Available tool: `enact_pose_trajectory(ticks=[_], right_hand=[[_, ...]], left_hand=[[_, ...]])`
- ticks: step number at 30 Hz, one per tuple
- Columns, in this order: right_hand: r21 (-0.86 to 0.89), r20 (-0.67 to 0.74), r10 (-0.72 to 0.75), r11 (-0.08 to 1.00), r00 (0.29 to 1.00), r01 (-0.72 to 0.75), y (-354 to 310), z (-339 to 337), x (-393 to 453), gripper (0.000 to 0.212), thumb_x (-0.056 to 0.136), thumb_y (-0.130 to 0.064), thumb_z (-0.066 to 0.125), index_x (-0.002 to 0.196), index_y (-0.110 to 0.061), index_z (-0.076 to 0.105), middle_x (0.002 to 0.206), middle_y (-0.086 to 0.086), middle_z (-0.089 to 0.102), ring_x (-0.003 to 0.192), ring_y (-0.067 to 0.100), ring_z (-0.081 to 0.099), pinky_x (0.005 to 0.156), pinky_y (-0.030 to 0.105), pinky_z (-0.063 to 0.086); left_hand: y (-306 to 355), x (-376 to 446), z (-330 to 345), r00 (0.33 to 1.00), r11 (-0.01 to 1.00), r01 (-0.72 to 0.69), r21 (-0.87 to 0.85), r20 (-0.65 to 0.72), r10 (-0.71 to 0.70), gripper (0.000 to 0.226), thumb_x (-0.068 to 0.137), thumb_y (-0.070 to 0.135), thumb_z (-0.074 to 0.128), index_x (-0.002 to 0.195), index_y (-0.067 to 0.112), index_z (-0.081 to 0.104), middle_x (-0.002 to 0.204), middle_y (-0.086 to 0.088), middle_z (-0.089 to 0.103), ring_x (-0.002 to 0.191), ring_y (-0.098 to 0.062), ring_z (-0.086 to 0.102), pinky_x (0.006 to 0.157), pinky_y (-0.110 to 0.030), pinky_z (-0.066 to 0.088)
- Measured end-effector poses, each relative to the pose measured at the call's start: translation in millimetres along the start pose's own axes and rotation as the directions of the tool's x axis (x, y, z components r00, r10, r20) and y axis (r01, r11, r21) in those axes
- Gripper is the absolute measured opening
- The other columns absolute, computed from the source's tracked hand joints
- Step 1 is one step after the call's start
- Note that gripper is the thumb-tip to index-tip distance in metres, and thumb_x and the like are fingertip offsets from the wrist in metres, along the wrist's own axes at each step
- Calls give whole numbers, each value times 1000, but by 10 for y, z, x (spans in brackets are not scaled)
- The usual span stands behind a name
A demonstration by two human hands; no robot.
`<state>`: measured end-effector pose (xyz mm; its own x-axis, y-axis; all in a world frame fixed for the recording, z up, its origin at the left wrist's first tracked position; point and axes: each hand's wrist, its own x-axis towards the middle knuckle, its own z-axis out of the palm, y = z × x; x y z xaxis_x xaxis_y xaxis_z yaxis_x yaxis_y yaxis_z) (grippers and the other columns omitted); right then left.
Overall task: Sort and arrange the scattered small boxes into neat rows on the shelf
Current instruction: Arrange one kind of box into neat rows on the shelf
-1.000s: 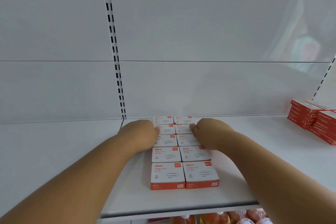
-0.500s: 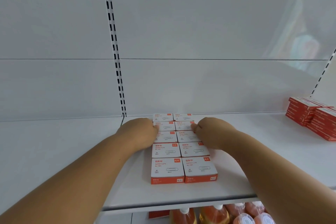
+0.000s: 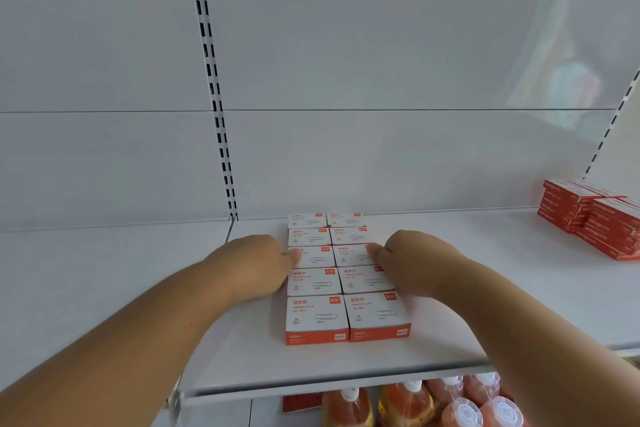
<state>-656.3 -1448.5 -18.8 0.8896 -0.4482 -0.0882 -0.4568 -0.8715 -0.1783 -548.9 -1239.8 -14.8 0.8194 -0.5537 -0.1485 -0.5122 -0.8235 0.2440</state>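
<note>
Both hands slid nearer along box block (image 3: pixel 341 274); left hand (image 3: pixel 258 265) & right hand (image 3: pixel 407 262) press its sides, fingers hidden. Uneven squeeze could skew rows.

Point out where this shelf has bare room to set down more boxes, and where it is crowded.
Bare shelf lies left of the left hand, out to the slotted upright. More bare surface lies between the right hand and the red box stacks. The middle is crowded: both hands flank the paper clip boxes, which sit in two columns.
</note>
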Motion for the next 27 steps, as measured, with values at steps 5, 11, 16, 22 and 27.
enact_pose_trajectory(ticks=[5, 11, 16, 22, 27], right_hand=[[-45, -37, 2, 999, 999, -4, -36, 56, -49, 50, 100, -51, 26, 73, -18, 51, 74, -1, 58, 70, 18, 55, 65, 29, 42], [-48, -40, 19, 999, 999, -21, -75, 50, -60, 52, 101, -52, 24, 72, -18, 49, 74, -1, 57, 71, 19, 56, 66, 30, 42], [-51, -41, 35, 998, 999, -37, -93, 54, -76, 52, 101, -52, 23, 71, -18, 48, 72, -1, 56, 68, 17, 54, 64, 30, 42], [-42, -41, 46, 998, 998, -48, -116, 44, -86, 49, 101, -51, 24, 71, -20, 46, 73, -2, 55, 75, 20, 56, 68, 30, 43], [-6, -29, 75, 997, 997, -75, -111, 7, -138, 50, 101, -52, 23, 81, -17, 53, 78, -1, 57, 83, 21, 59, 74, 32, 46]], left_hand=[[71, -70, 53, 1000, 999, -24, -23, -14, 24, 40, 101, 49, 37, 92, 21, 64, 93, 4, 70, 88, -17, 65, 77, -30, 50], [49, -69, 81, 999, 998, -11, -58, -40, 9, 38, 101, 47, 39, 93, 20, 65, 90, 4, 69, 85, -16, 64, 74, -30, 50], [49, -80, 91, 998, 997, -12, -74, -55, 7, 36, 101, 45, 40, 87, 22, 63, 85, 6, 68, 81, -14, 64, 68, -29, 47], [43, -104, 100, 997, 998, -3, -62, -76, -1, 34, 101, 45, 39, 85, 23, 61, 89, 4, 68, 85, -17, 64, 72, -30, 49], [50, -157, 88, 996, 997, -23, -77, -88, 17, 40, 102, 42, 36, 71, 24, 52, 83, 4, 65, 82, -17, 63, 69, -29, 47]])
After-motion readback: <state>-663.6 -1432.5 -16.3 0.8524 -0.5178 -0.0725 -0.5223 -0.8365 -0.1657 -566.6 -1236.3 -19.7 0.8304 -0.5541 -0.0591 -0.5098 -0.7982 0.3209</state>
